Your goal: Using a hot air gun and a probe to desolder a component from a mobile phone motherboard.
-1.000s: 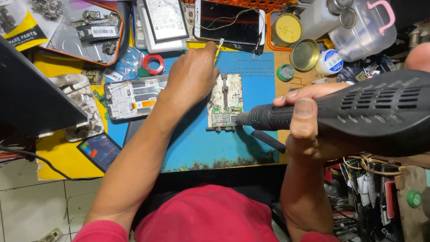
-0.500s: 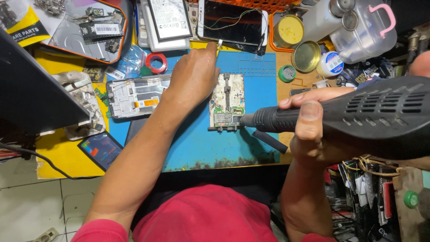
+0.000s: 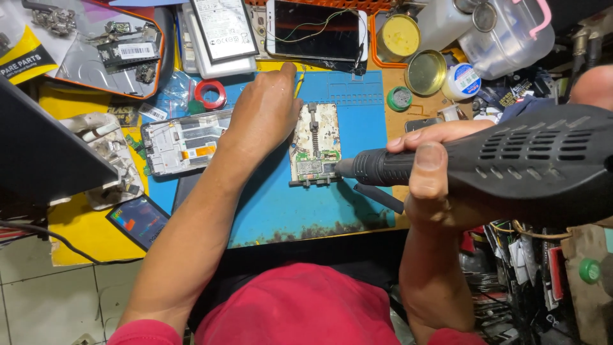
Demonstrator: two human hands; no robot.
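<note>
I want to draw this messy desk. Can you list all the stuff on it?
Circuit board: one, white-green, middle of mat.
Mat: one, blue, centre.
Hot-air tool: one, black, nozzle at board's lower right edge.
Phone: one, dark screen, top centre.
Phone frame: one, silver, left of mat.
Tape roll: one, red, upper left.
Tins: two, yellow-gold, top right.
Left hand: beside board's upper left.
Right hand: gripping tool.

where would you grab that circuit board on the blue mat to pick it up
Probably by the long side edges of the circuit board, pinched from above across its narrow width. It lies flat on the blue mat, with the hot-air tool nozzle at its lower right corner, so take the upper half.
</note>
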